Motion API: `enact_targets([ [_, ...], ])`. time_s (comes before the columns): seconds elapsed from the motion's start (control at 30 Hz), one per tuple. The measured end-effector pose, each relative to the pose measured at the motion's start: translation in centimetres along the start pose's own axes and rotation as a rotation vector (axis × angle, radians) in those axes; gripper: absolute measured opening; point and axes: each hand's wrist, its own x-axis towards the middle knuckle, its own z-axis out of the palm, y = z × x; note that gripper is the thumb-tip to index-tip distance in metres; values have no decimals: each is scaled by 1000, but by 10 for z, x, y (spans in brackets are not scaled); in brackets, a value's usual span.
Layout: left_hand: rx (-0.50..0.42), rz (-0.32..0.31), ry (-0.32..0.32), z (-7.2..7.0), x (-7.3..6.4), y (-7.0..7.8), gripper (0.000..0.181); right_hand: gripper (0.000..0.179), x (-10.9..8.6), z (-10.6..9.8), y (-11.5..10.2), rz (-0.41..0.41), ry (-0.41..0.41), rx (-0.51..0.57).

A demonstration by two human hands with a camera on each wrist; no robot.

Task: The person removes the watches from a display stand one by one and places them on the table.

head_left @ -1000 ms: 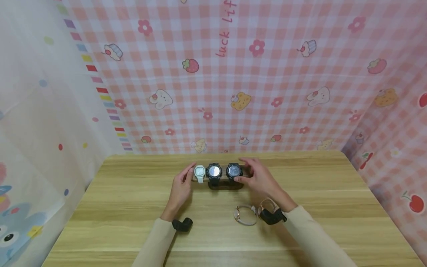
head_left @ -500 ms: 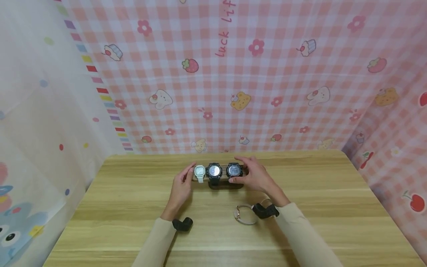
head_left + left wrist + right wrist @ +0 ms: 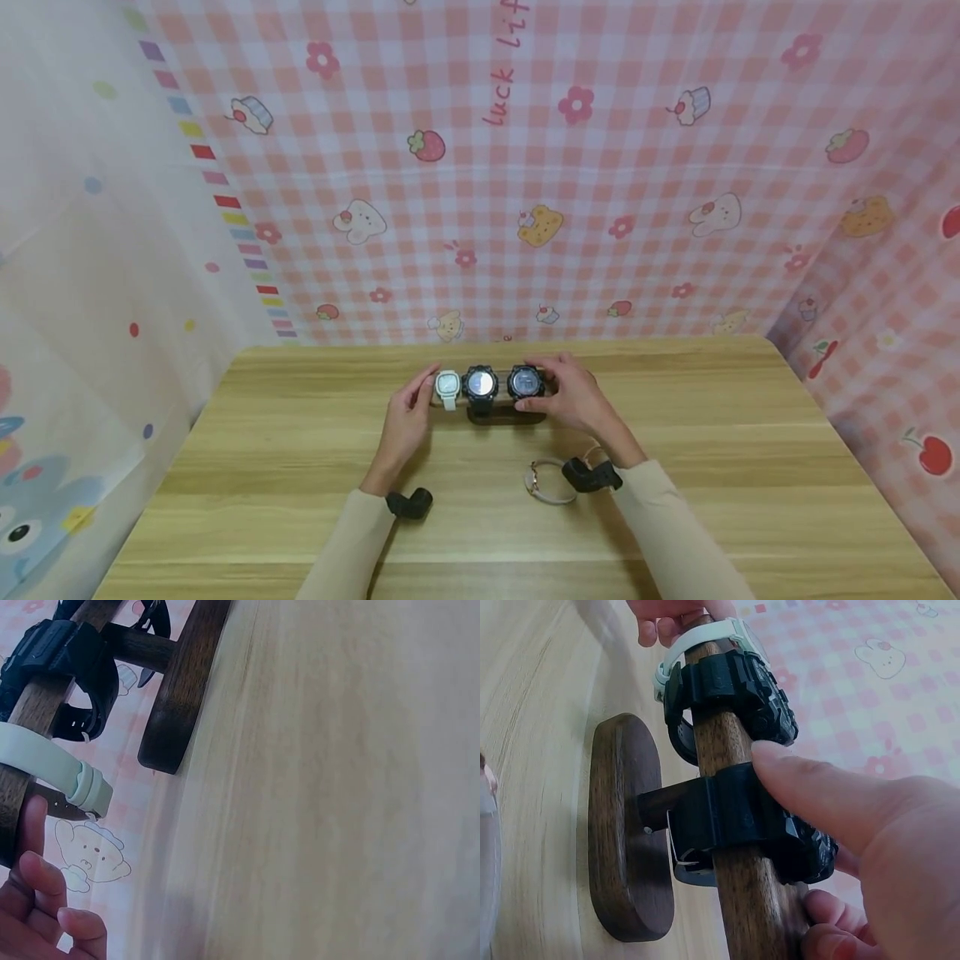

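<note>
watch stand (image 3: 506, 419) stood on table (image 3: 300, 475), cloth (image 3: 495, 192) hung behind, left watch (image 3: 447, 384), middle watch (image 3: 480, 383) and right watch (image 3: 526, 382) sat along the stand's bar (image 3: 751, 911), left hand (image 3: 405, 421) at its left end, right hand (image 3: 576, 398) at its right, loose watch (image 3: 532, 481) lay in front

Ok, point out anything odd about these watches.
Nothing looks spilled or damaged. Spacing is uneven, though: the white watch sits close to the middle black watch, with a wider gap before the other black watch. A pale-strapped watch lies on the table, off the stand.
</note>
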Motion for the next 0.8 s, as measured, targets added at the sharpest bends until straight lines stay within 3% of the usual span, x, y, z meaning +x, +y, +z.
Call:
enact_targets([
  [0.8, -13, -2, -5, 0, 0, -3, 36, 68, -3, -4, 0, -3, 4, 8],
])
